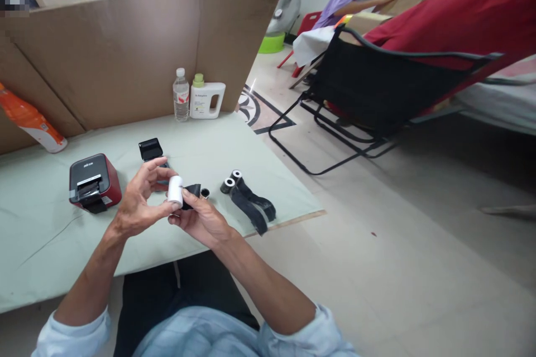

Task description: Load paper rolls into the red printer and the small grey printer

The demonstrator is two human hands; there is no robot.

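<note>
My left hand [140, 201] pinches a small white paper roll [175, 190] between thumb and fingers above the pale green table [50, 234]. Close against it, my right hand [201, 218] grips a black roll holder [193, 193] whose end touches the white roll. Two more black holders with white-ringed ends [247, 201] lie on the table just right of my hands. A red and black label printer [94, 182] sits to the left, and a black lid piece [151, 149] lies behind my hands.
A cardboard screen [125, 50] stands along the table's far edge, with a water bottle [181, 96] and a white jug [206, 99] before it. An orange packet [31, 120] lies far left. A black folding chair [377, 89] and other people are at right.
</note>
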